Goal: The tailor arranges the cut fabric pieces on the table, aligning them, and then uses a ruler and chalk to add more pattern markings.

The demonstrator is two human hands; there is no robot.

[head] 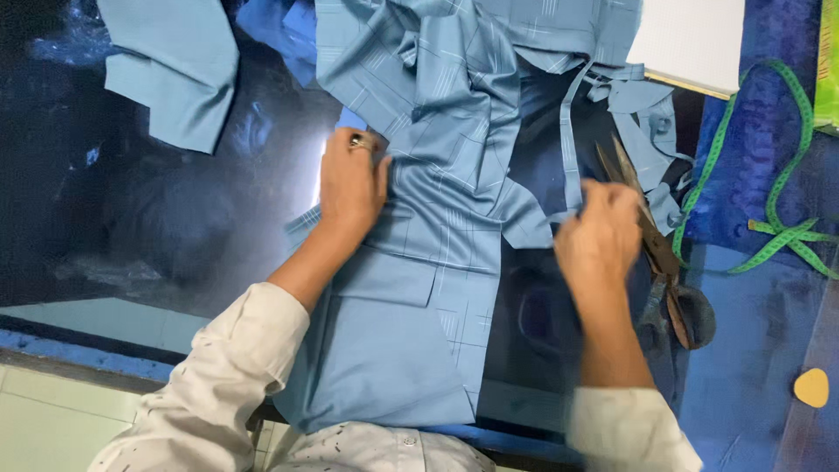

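Fingers of your left hand (351, 185) lie flat, pinning the blue checked cloth (437, 175) on the dark table (157, 218); your right hand (601, 236) (blurred) pinches its edge beside the scissors (660, 253); light, limp, prone to slide, best held near edges.

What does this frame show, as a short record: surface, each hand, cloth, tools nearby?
surface: dark glossy table
left hand: left hand flat on the blue-grey cloth, ring on a finger
right hand: right hand blurred, at the cloth's edge, beside the scissors
scissors: lying on the table, blades closed
other items: green tape measure, yellow chalk piece, white board
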